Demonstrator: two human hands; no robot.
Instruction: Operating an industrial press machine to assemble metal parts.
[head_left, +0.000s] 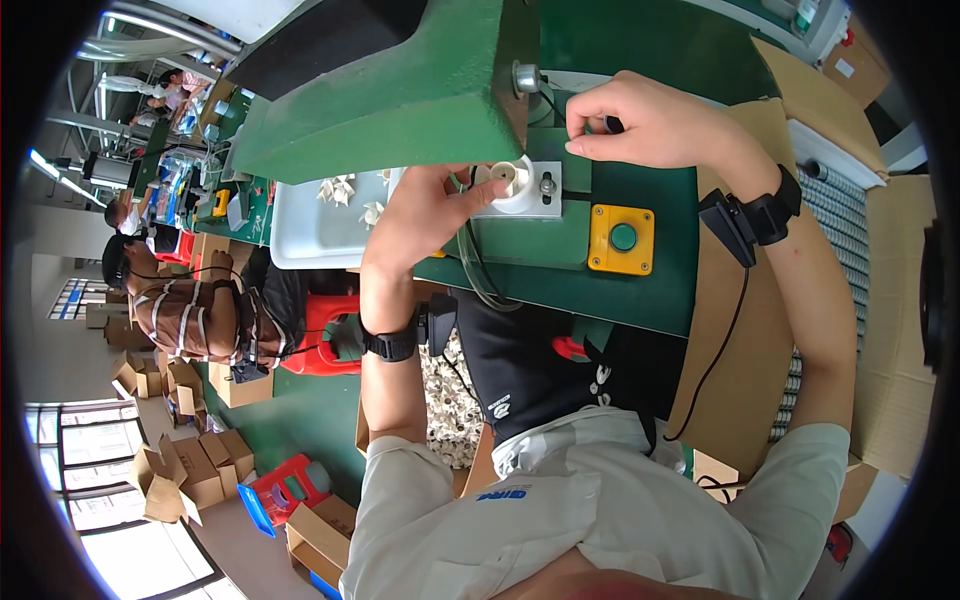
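My left hand (pixel 425 210) reaches under the head of a green press (pixel 400 120). Its thumb and fingers close on a small white plastic part (pixel 507 178) at a round white holder (pixel 520 198), which sits on a metal plate (pixel 549 207) with a bolt. The fingertips are partly hidden by the press head. Farther right, my right hand (pixel 650 122) is raised above the green bench with its fingers curled. A small black piece (pixel 612 125) shows at those fingers; I cannot tell what it is.
A white tray (pixel 310 250) with several white plastic parts stands left of the press. Nearer me is a yellow box with a green button (pixel 623 237). An open carton (pixel 735 370) of ribbed cylinders (pixel 835 215) stands at right. A person (pixel 200 310) sits at left.
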